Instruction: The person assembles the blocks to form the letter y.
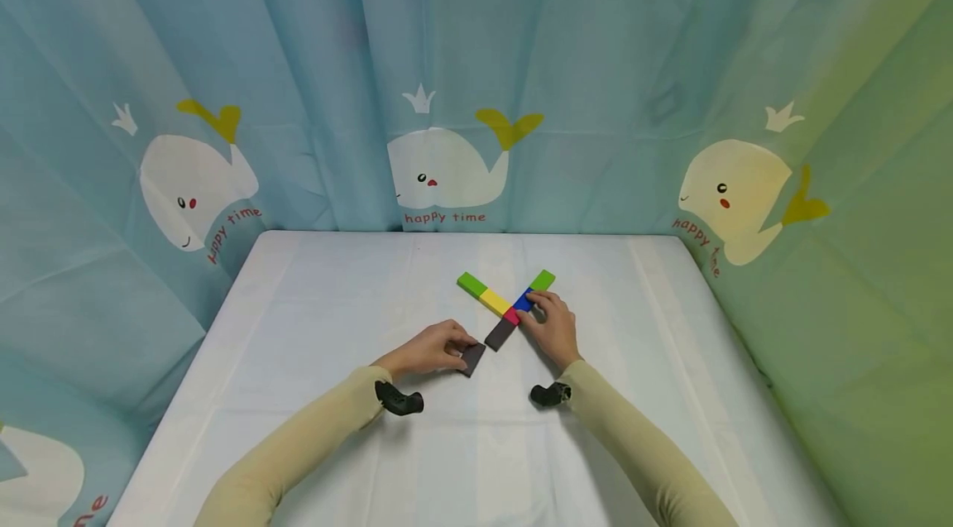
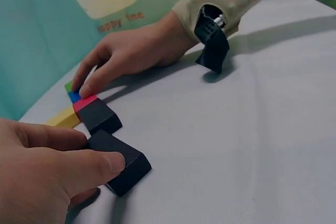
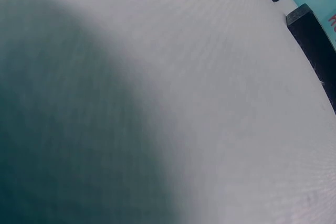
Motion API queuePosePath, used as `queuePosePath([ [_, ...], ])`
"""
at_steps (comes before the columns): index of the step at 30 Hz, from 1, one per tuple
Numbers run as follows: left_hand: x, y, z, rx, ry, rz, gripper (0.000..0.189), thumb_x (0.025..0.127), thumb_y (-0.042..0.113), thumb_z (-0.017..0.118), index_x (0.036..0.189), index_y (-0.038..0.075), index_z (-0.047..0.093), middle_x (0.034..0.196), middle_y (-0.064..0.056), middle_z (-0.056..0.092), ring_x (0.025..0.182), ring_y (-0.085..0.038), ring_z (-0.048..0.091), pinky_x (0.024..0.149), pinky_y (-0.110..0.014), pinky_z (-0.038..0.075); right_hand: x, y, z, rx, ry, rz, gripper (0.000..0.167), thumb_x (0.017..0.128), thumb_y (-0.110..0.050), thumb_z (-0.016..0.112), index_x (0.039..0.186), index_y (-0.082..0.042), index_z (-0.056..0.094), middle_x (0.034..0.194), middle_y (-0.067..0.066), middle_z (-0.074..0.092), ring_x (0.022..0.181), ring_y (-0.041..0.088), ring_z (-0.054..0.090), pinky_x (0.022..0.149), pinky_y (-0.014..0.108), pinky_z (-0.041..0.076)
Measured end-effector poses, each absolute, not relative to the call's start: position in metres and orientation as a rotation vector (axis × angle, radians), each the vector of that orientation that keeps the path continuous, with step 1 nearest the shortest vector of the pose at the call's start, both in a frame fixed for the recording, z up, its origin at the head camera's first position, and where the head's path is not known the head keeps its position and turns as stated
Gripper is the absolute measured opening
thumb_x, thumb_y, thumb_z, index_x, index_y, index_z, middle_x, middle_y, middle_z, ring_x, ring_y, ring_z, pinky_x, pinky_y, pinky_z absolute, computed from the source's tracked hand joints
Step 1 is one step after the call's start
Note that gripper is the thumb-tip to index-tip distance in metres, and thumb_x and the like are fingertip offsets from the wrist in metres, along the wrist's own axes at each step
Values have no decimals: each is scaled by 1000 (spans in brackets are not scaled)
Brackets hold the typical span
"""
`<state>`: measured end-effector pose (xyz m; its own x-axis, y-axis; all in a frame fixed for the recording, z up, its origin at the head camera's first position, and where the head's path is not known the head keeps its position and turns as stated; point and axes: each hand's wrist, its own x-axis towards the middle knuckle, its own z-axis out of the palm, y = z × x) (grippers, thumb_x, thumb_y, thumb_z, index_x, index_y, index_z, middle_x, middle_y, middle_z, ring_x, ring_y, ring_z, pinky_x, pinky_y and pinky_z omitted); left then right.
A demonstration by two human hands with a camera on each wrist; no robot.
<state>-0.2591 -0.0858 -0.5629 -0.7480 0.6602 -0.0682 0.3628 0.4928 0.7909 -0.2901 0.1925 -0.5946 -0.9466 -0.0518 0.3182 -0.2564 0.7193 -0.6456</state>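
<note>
My left hand (image 1: 428, 351) pinches a black block (image 2: 126, 165) between thumb and fingers, just short of a second black block (image 1: 500, 334). That second block lies end-on to a small red block (image 1: 511, 316), where two arms of blocks meet. One arm runs up left with a yellow block (image 1: 494, 302) and a green block (image 1: 471, 285). Up right go a blue block (image 1: 524, 301) and another green block (image 1: 544, 279). My right hand (image 1: 554, 330) holds the blue block with thumb and index finger, the thumb close to the red one. The right wrist view shows neither whole hand.
A white cloth covers the table (image 1: 357, 287). Behind and beside it hang blue-green curtains (image 1: 596, 55) printed with whales. Each sleeved wrist carries a dark strap-like piece, one at the left wrist (image 1: 399, 400) and one at the right wrist (image 1: 549, 395).
</note>
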Motion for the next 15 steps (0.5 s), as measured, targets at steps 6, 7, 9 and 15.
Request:
queuePosePath([
  [6, -261, -80, -562, 862, 2375, 1124, 40, 88, 9, 73, 127, 8, 65, 114, 0, 57, 100, -10, 57, 85, -21, 49, -289, 192, -593, 242, -2656, 1055, 44, 90, -30, 72, 126, -6, 65, 132, 14, 56, 126, 32, 47, 98, 51, 32],
  [7, -262, -79, -562, 862, 2374, 1120, 40, 88, 10, 73, 127, 8, 66, 114, 0, 57, 100, -9, 57, 85, -21, 49, -289, 192, -593, 241, -2658, 1055, 43, 90, -30, 72, 126, -6, 65, 132, 14, 56, 126, 32, 47, 98, 52, 32],
  [9, -262, -77, -561, 863, 2369, 1116, 40, 88, 10, 73, 127, 8, 66, 115, -1, 57, 101, -9, 58, 85, -21, 49, -289, 192, -593, 239, -2660, 1059, 43, 90, -30, 72, 126, -6, 65, 133, 13, 56, 127, 32, 47, 98, 52, 32],
  [15, -264, -74, -559, 869, 2352, 1114, 39, 87, 9, 74, 125, 8, 66, 115, -2, 58, 100, -10, 59, 86, -21, 49, -290, 192, -593, 242, -2657, 1066, 43, 90, -30, 72, 126, -7, 66, 133, 12, 56, 127, 32, 46, 98, 51, 31],
])
